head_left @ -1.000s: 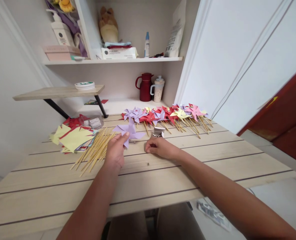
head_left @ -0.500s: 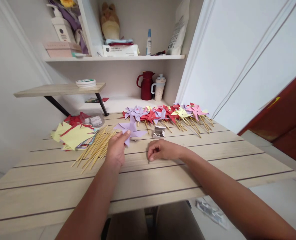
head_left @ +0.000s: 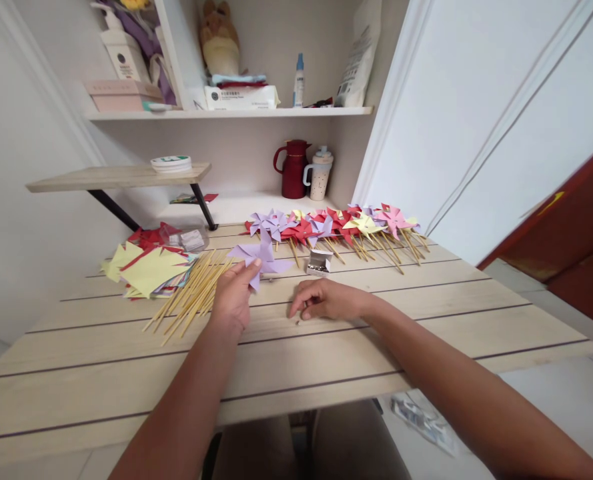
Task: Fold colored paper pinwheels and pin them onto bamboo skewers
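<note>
A purple paper pinwheel is pinched between thumb and fingers of my left hand, just above the table. To its right, my right hand hovers low over the planks with thumb and fingers apart and nothing in them. Just below those fingertips lies a tiny pin-like piece, too small to make out well. Behind my right hand stands a small open box with shiny little pieces inside. Wooden sticks lie in a loose bundle beside my left hand.
Finished pinwheels on sticks lie in a row at the back. Cut paper sheets and a clear plastic box are at the left, near a raised wooden stand. A red jug and a cup stand behind.
My right hand's fingers have opened and shifted slightly left, leaving the tiny piece on the table. My left hand still holds the purple pinwheel in the same place.
</note>
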Available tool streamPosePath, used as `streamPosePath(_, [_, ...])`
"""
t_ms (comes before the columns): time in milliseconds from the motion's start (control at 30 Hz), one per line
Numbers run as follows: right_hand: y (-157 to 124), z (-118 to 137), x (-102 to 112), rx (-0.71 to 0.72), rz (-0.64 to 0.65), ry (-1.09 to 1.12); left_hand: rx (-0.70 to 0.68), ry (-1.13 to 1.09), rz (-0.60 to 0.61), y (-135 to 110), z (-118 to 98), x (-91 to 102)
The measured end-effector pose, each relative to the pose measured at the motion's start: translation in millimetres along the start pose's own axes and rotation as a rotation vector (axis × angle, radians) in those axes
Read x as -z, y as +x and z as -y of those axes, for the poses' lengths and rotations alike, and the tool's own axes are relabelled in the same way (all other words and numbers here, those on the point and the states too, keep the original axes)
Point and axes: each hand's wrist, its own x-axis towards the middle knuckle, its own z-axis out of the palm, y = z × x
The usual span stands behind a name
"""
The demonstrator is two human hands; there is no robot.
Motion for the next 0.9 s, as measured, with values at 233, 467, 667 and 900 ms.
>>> streamPosePath(233, [-1.1,1.7,0.3,0.038,-0.002,-0.032,0.010,-0.015,-0.015,-1.9,-1.4,-2.4])
streamPosePath(467, [-4.2,6.2,-0.4,0.147,0.137,-0.083,0.007,0.008,0.014,0.3,0.7,0.5])
streamPosePath(667, [-3.3,8.0,-1.4,0.138,0.148,-0.114,0.018,-0.008,0.015,1.3,1.4,1.1])
streamPosePath(900, [-2.6,8.3,-0.2,0.100,0.124,-0.103,0.020,-0.023,0.016,0.0,-0.2,0.3])
